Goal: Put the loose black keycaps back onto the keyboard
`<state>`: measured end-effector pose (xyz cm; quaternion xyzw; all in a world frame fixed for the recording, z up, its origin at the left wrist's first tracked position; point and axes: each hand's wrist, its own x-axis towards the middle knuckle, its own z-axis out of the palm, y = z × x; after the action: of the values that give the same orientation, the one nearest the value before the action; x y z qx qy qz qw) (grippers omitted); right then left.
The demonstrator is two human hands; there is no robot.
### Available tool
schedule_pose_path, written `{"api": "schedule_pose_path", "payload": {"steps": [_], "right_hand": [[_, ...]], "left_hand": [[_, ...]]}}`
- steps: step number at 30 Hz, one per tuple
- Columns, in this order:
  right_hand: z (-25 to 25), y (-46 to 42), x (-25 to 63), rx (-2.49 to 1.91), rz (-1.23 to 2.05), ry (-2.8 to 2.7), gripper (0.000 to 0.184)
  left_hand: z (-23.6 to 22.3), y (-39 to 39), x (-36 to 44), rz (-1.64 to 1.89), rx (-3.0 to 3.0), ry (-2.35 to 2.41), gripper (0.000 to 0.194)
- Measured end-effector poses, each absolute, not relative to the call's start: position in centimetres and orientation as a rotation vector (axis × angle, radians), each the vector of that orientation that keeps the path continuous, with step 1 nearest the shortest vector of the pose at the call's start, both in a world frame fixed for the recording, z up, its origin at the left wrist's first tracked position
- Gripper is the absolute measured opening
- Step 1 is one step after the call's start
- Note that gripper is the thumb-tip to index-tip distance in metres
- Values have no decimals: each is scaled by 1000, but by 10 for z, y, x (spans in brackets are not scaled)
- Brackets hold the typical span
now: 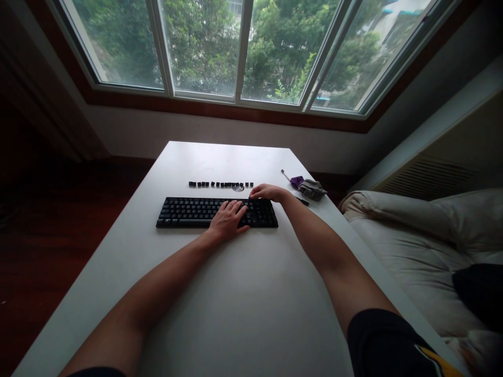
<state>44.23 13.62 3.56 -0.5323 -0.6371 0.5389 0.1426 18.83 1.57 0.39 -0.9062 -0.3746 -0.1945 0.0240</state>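
Note:
A black keyboard [188,209] lies flat on the white table. My left hand [228,217] rests on its keys right of the middle, the fingers stretched out and holding nothing. Over the keyboard's back edge, towards the right, my right hand [267,192] is bent with thumb and fingers pinched together. A small dark spot shows at the fingertips, too small to name. Behind the keyboard runs a row of loose black keycaps [212,184]. A small round, shiny object [238,188] sits close to the right part of that row.
Right of the keyboard lie a purple cloth [297,181], a grey cloth [312,189] and a thin white stick with a dark tip [285,174]. A small black object [302,201] is partly behind my right forearm. A sofa [408,246] stands along the table's right side.

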Motion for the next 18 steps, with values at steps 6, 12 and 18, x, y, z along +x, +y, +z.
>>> {"api": "schedule_pose_path", "payload": {"steps": [6, 12, 18], "right_hand": [[42, 137, 441, -1581, 1678, -1753, 32], [43, 141, 438, -1635, 1674, -1768, 32], [43, 139, 437, -1642, 1704, -1731, 34]], "left_hand": [[5, 15, 188, -622, -2815, -1171, 67], [5, 16, 188, -621, -2817, -1163, 67], [5, 16, 188, -622, -2824, -1158, 68]]}}
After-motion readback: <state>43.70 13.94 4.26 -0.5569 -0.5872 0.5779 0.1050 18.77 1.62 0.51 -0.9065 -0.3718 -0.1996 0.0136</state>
